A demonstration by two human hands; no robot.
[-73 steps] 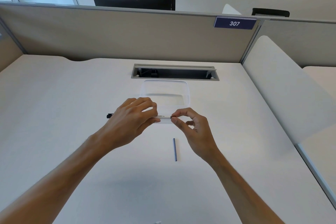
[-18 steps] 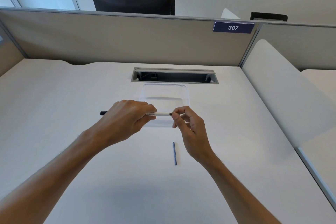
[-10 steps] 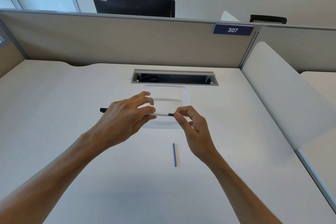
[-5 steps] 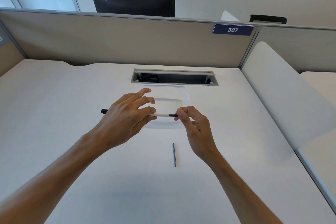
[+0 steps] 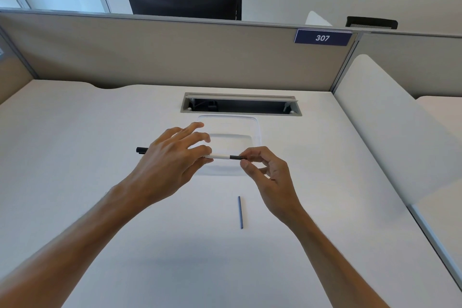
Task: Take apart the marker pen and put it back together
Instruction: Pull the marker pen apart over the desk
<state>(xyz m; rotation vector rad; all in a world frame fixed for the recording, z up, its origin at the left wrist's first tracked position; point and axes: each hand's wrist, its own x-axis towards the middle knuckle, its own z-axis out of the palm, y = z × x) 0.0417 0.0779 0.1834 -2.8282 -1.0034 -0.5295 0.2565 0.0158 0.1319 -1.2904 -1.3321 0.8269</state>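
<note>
Mid-frame above the counter (image 5: 100, 207), left hand (image 5: 170, 165) is gripping the marker pen (image 5: 221, 156), upper fingers now lifting apart; right hand (image 5: 267, 172) fingers are pinching its dark end, still unseparated.

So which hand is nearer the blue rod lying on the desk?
Right. The right hand pinches the marker pen at its dark end, just above and right of the blue rod; the left hand holds the barrel farther left.
</note>
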